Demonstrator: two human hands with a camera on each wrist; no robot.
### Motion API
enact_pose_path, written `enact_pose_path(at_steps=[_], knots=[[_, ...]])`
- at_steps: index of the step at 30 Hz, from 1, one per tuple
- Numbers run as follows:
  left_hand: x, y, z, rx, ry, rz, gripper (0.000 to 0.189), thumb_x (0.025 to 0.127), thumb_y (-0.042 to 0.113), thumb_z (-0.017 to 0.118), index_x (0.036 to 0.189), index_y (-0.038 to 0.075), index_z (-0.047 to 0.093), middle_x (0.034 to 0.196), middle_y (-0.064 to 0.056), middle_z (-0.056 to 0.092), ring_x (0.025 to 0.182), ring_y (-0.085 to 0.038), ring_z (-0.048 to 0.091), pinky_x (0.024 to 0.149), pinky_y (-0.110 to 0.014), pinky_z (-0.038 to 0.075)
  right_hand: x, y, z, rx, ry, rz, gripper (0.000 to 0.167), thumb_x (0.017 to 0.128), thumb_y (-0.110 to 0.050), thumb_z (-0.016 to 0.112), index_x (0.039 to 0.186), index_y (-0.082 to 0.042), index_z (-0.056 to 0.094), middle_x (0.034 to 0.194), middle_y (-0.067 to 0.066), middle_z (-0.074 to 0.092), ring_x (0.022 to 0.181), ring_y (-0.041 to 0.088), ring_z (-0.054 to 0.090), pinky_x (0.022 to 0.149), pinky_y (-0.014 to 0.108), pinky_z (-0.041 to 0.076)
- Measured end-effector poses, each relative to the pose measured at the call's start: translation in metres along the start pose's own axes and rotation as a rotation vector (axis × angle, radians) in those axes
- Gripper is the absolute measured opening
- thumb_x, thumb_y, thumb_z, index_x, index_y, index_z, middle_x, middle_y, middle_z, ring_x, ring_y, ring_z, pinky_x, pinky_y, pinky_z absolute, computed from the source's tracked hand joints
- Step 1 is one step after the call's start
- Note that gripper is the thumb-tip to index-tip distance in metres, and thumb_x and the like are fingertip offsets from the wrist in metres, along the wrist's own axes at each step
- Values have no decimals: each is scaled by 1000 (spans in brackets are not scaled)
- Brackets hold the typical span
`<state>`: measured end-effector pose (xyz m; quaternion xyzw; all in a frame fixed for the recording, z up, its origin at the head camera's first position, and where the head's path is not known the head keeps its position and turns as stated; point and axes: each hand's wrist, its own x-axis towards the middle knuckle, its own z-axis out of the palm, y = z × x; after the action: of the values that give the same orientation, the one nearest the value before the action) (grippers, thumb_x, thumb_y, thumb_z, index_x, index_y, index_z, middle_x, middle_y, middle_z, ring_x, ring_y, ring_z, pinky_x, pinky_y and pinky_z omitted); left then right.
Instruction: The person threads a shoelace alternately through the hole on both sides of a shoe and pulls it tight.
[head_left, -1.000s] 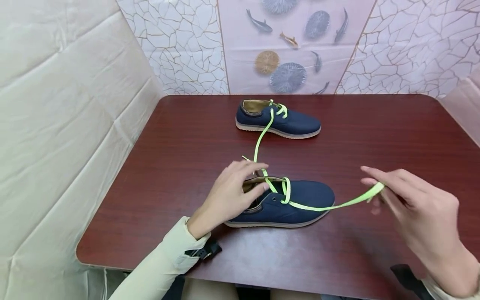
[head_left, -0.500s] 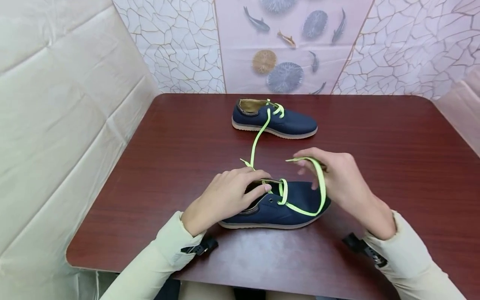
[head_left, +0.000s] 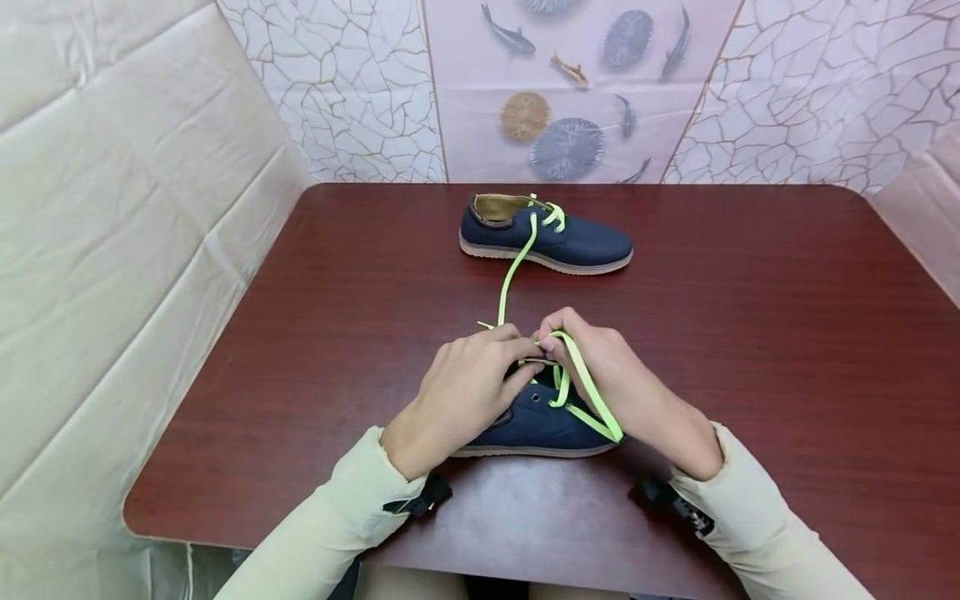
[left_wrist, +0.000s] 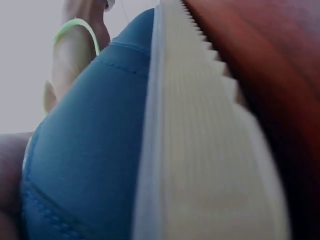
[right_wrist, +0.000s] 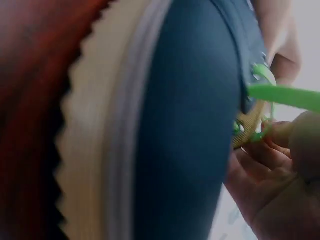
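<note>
A navy blue shoe [head_left: 532, 429] with a pale sole lies near the table's front edge, toe to the right. My left hand [head_left: 465, 392] grips it at the opening, fingers bent over the far side and thumb toward the near side. My right hand [head_left: 611, 375] pinches a neon green shoelace [head_left: 588, 387] by its end, above the tongue and close to the left fingertips. From the near-side eyelets the lace bends in a loop, also visible in the right wrist view as a green band [right_wrist: 285, 95]. Exactly where the lace tip sits is hidden by fingers.
Farther back stands a second navy shoe [head_left: 581, 242] with green laces. One loose lace end [head_left: 512, 279] trails from it toward the left hand. A dark red wooden table [head_left: 750, 333] lies beneath, with patterned cloth [head_left: 570, 100] behind.
My right hand has swung from the far right in to the shoe's opening, carrying the lace end and folding the lace over. The left hand has stayed on the shoe, its thumb closer to the fingers.
</note>
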<state>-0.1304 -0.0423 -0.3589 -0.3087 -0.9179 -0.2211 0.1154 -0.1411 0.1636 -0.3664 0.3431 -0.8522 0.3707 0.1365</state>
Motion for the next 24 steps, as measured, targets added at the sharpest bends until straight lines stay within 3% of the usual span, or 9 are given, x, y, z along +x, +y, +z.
enact_pose_path(at_steps=[5,9,15,21,24], knots=[[-4,-3,4,12,47,46,9,101,24,75,105,20,81,80,9,60,63,-8,54,53,-32,49,-4,-4,7,25,38,21,14,103,2,64,108,-10,58,95,-2,69,69,5,53,61,20,44],[-4,-4,5,-5,55,55,11,100,22,75,109,21,81,93,9,68,73,-7,62,58,-31,53,-6,-5,8,11,114,7,15,99,1,68,104,-11,63,99,-4,69,80,6,59,71,17,46],[-3,-4,6,-60,72,103,16,98,17,77,113,19,82,114,8,71,97,-7,69,67,-30,58,-10,-3,7,-38,183,-39,20,90,8,66,98,-10,65,89,-3,59,71,8,52,64,16,41],[-3,-5,5,-78,89,138,12,99,14,76,109,16,81,113,9,74,104,-9,68,80,-30,59,-10,-3,8,82,142,106,16,97,0,73,106,-12,72,100,-5,68,83,7,63,74,17,50],[-3,-6,5,-79,84,139,11,100,14,75,109,17,81,110,9,75,102,-9,69,83,-31,59,-10,-3,10,143,141,194,13,99,-4,73,109,-13,75,101,-4,72,83,9,66,73,19,52]])
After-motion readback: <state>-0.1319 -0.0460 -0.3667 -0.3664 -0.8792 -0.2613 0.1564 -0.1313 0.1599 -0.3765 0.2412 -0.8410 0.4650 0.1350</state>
